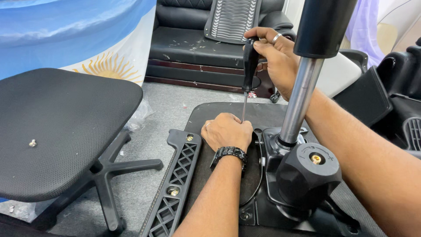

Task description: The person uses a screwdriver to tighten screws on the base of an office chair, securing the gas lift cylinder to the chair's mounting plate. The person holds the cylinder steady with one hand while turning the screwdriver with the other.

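Black-handled screwdriver (248, 70) stands upright in the right hand (274, 57), fist closed round it, tip just beside the chrome gas column (300, 103), while the left hand (227, 131), curled, steadies the tip, screw hidden, so driving looks underway.

A black mesh office chair (61, 131) stands at left on the grey carpet (171, 103), with a small loose screw (32, 142) lying on its seat. Behind it hangs a blue and white flag with a yellow sun (79, 39). A black leather sofa (193, 44) stands further back, a ribbed black backrest panel (231, 19) leaning on it.
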